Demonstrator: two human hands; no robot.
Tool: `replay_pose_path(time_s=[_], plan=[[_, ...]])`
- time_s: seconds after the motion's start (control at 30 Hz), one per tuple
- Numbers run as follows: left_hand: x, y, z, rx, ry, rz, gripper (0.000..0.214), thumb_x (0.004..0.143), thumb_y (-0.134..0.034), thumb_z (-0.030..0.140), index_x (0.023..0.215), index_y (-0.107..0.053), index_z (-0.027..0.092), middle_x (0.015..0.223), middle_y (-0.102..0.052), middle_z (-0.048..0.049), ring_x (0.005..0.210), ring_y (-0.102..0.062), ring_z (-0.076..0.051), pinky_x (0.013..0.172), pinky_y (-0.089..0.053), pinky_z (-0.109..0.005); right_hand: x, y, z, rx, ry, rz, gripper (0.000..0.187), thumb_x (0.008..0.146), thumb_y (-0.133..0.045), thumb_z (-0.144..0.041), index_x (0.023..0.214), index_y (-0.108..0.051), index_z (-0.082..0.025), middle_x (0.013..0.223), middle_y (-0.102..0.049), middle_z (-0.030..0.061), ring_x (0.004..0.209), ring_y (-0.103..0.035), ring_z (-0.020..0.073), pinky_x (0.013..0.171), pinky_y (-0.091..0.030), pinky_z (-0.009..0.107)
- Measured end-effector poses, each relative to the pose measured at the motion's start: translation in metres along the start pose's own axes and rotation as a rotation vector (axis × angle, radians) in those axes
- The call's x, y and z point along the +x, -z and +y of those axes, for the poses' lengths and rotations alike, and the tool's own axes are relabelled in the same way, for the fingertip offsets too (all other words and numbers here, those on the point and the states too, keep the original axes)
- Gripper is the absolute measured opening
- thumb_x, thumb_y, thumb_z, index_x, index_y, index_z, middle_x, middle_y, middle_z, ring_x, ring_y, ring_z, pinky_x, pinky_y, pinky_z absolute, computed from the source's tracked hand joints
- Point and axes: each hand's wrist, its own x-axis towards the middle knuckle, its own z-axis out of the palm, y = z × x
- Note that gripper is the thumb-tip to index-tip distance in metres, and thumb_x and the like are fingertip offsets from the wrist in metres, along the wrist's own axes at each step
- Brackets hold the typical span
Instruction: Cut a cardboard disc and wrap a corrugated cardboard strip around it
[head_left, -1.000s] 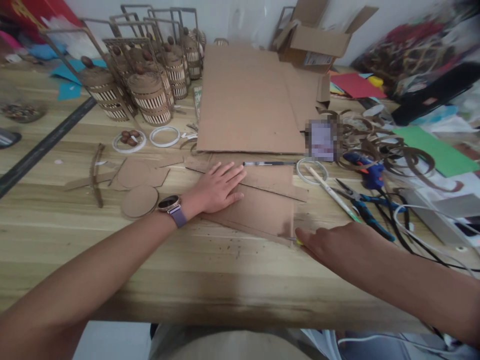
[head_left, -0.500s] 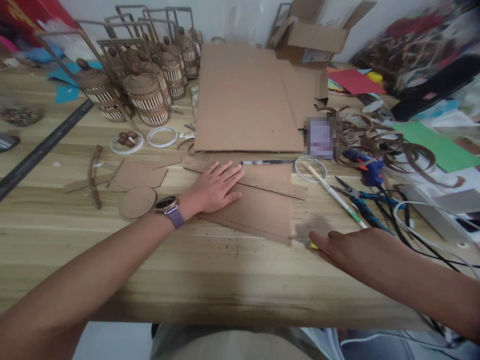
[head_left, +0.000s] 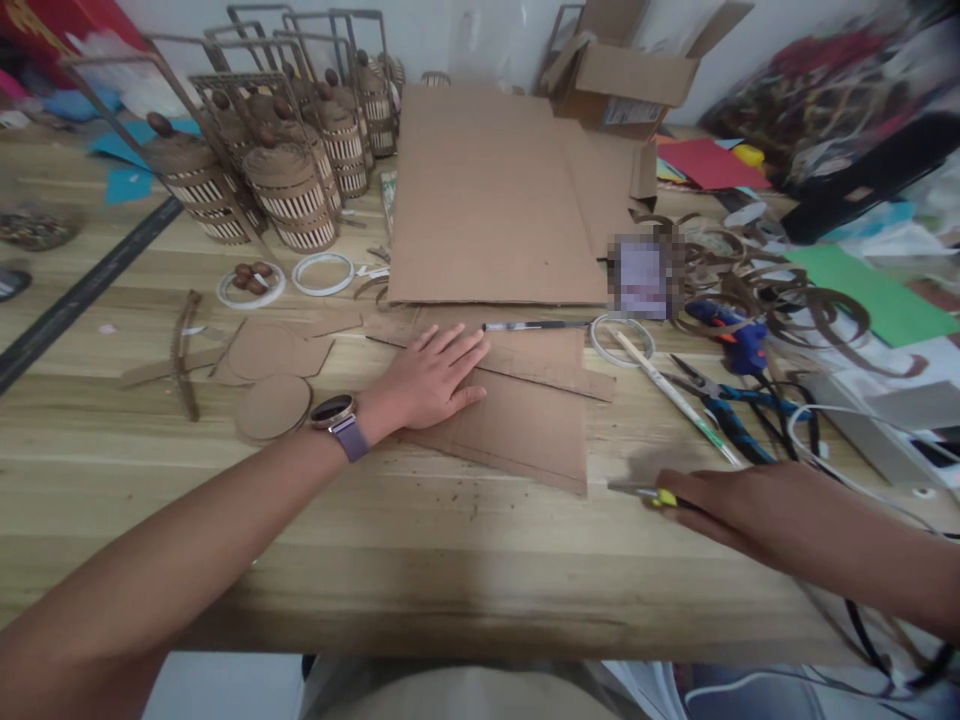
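My left hand (head_left: 431,378) lies flat, fingers spread, pressing a brown cardboard sheet (head_left: 525,420) onto the wooden table (head_left: 375,530). A watch with a purple strap (head_left: 341,420) is on that wrist. My right hand (head_left: 731,505) is closed on a yellow-handled cutter (head_left: 645,492), whose blade tip points left, just right of the cardboard's near corner. A cut strip of cardboard (head_left: 547,365) lies across the sheet's far side, with a metal ruler (head_left: 536,325) beyond it.
A large cardboard sheet (head_left: 487,190) and an open box (head_left: 622,70) lie behind. Woven lantern-like baskets (head_left: 289,190) stand at back left. Cardboard discs (head_left: 274,405), white rings (head_left: 322,272), blue pliers (head_left: 724,410), a glue gun (head_left: 731,335), cables and coloured paper surround the work.
My right hand has drawn the cutter back to the right, off the cardboard's near corner. My left hand has stayed flat on the sheet.
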Motion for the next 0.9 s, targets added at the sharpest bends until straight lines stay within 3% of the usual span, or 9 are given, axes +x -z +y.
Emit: replay_pose_path(time_s=[0.1,0.2,0.33,0.43,0.63,0.9], plan=[[0.000,0.000,0.000,-0.014,-0.005,0.012,0.067,0.103,-0.026,0.057,0.155,-0.032,0.015,0.163,-0.031,-0.0106,0.151,-0.024,-0.030,0.122,-0.017,-0.052,0.013,0.027,-0.012,0.016,-0.038,-0.075,0.031,0.103,-0.038,-0.040,0.105,-0.065,-0.025,0.066,-0.072,0.0092,0.058,-0.068,0.0237,0.054,-0.034,0.034],[0.000,0.000,0.000,-0.017,0.000,0.016,0.066,0.104,-0.026,0.057,0.155,-0.033,0.015,0.162,-0.031,-0.0107,0.150,-0.025,-0.031,0.122,-0.018,-0.052,0.043,0.049,-0.042,-0.047,0.012,-0.088,0.029,0.101,-0.041,-0.040,0.104,-0.064,-0.022,0.062,-0.069,0.0066,0.054,-0.065,0.0231,0.049,-0.026,0.033],[0.000,0.002,0.001,-0.009,0.002,0.006,0.066,0.104,-0.028,0.055,0.155,-0.033,0.014,0.163,-0.030,-0.0106,0.151,-0.025,-0.031,0.122,-0.017,-0.051,0.090,0.063,-0.091,-0.046,0.135,-0.175,0.027,0.103,-0.041,-0.036,0.111,-0.060,-0.019,0.076,-0.075,0.0044,0.063,-0.069,0.0216,0.047,-0.019,0.030],[0.001,0.001,0.000,-0.004,0.000,0.003,0.067,0.103,-0.029,0.056,0.155,-0.032,0.014,0.163,-0.030,-0.0100,0.151,-0.024,-0.030,0.122,-0.017,-0.050,0.112,0.067,-0.114,-0.079,0.152,-0.177,0.025,0.104,-0.043,-0.033,0.113,-0.060,-0.018,0.084,-0.077,0.0064,0.071,-0.072,0.0234,0.046,-0.021,0.028],[0.001,0.000,-0.001,-0.020,-0.003,0.011,0.067,0.103,-0.026,0.058,0.155,-0.033,0.016,0.163,-0.031,-0.0100,0.151,-0.024,-0.029,0.122,-0.017,-0.050,0.125,0.074,-0.126,-0.095,0.143,-0.216,0.029,0.102,-0.044,-0.031,0.121,-0.062,-0.017,0.085,-0.078,0.0109,0.078,-0.075,0.0281,0.049,-0.037,0.028],[0.002,0.001,0.000,-0.011,0.001,0.002,0.067,0.103,-0.029,0.057,0.155,-0.032,0.015,0.163,-0.031,-0.0101,0.151,-0.023,-0.029,0.122,-0.017,-0.050,0.125,0.074,-0.132,-0.162,0.134,-0.222,0.026,0.101,-0.045,-0.024,0.120,-0.062,-0.018,0.081,-0.078,0.0098,0.074,-0.076,0.0284,0.051,-0.044,0.028]])
